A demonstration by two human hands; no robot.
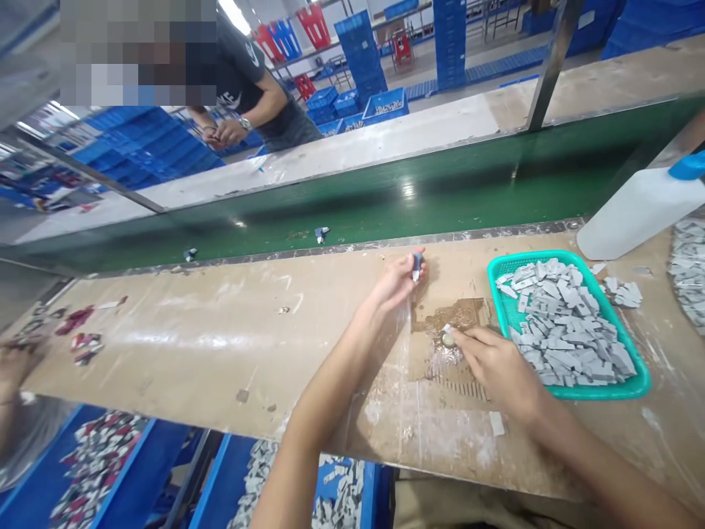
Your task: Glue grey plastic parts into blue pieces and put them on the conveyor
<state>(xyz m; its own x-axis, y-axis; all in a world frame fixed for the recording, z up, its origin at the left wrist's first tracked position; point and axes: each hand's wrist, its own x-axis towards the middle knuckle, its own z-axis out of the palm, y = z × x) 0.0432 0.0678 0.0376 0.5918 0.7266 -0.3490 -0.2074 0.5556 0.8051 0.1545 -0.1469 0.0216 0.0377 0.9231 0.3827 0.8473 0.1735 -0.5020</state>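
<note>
My left hand (393, 283) is closed on a small dark blue-grey and white piece (417, 266), held upright above the cardboard-covered bench. Lower and to its right, my right hand (499, 367) pinches a small pale grey piece (446, 328) between thumb and fingertips. Directly under those fingertips is a small round yellowish thing (448, 341); whether they touch it I cannot tell. It lies over a wet, brown-stained patch (457, 312) of cardboard. Close to the right hand stands a turquoise plastic basket (499, 312), heaped with flat pale grey pieces (573, 323).
A white bottle with a blue cap (639, 209) stands behind the basket. Beyond the bench edge runs a green conveyor belt (374, 198) carrying small pieces. Blue bins (212, 477) of parts sit below the front edge. A co-worker's hand (19, 367) is at far left; another person stands across the belt.
</note>
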